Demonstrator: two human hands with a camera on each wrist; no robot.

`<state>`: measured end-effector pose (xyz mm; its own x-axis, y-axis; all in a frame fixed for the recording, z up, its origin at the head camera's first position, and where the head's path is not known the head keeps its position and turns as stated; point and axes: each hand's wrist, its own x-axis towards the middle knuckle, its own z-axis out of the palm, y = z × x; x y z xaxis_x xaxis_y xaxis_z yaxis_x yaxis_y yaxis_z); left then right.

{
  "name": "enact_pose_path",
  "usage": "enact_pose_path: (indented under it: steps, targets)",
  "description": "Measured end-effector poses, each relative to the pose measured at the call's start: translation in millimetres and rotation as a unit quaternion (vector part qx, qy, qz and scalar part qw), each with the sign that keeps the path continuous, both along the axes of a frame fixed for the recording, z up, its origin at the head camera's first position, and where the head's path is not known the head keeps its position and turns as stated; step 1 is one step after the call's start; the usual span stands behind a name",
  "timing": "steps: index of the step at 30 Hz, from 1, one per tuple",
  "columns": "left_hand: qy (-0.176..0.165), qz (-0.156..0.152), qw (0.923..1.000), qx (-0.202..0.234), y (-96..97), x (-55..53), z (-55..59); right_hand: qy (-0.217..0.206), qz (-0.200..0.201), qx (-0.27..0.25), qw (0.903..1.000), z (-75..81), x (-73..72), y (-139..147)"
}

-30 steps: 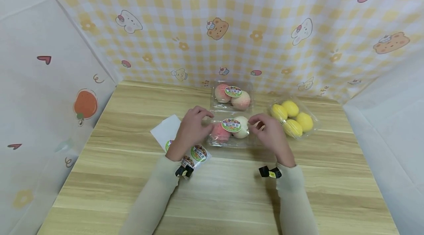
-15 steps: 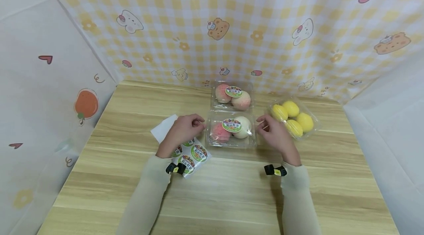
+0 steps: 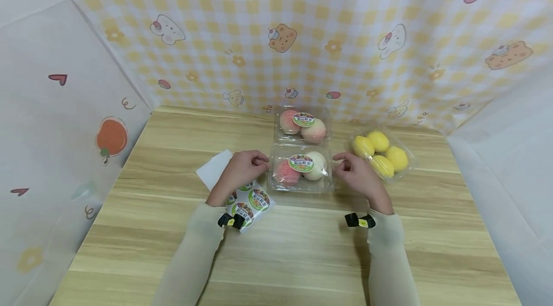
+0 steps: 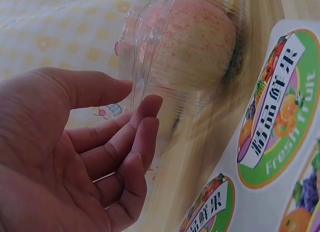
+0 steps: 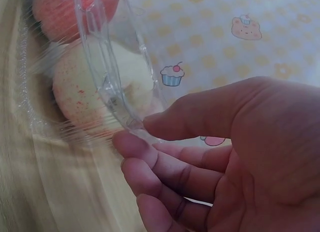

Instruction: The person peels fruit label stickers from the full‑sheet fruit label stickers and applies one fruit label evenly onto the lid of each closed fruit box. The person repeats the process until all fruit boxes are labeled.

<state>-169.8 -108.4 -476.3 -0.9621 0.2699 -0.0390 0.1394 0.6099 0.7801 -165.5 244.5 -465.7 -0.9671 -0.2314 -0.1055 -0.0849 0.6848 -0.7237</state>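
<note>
A clear plastic clamshell box (image 3: 278, 187) holds a pink peach (image 3: 287, 173) and a pale peach (image 3: 318, 166), with an oval fruit sticker (image 3: 301, 163) across its lid. At its left side, my left hand (image 3: 247, 168) has thumb and fingers bent around the rim. My right hand (image 3: 356, 175) pinches the rim at the opposite side, thumb above and index finger below in the right wrist view. Close beneath the left wrist lies a sheet of the same oval stickers (image 3: 259, 199), partly covered by that hand.
Right behind stands a second clear box (image 3: 278, 135) with two peaches and a sticker. A clear box (image 3: 408, 169) of several yellow fruits sits at the right, close to the right hand. A white sheet (image 3: 212, 169) lies by the left forearm; a checked curtain (image 3: 328, 66) hangs behind the table.
Both hands have moved outward from over the lid to the box's left and right sides, uncovering more of the sticker sheet. Over the last half second they stay nearly still.
</note>
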Motion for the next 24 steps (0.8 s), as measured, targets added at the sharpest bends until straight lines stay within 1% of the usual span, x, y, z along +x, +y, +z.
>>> enact_pose_path:
  steps: [9,16,18,24]
  targets:
    - [0.004,0.016,0.9998,-0.011,0.4,3.0,4.3,-0.019,-0.012,0.015,0.9996,5.5,2.0,-7.8]
    - [0.009,0.029,0.9995,-0.012,-6.2,3.0,6.3,-0.018,0.0,-0.019,0.9996,5.2,5.2,-18.9]
    - [0.012,0.029,0.9994,-0.015,-8.9,2.8,7.0,-0.015,0.002,-0.018,0.9997,7.1,7.5,-23.6]
    - [0.033,0.031,0.9987,-0.026,-18.0,0.9,8.6,-0.026,0.007,-0.017,0.9995,9.0,13.1,-36.0]
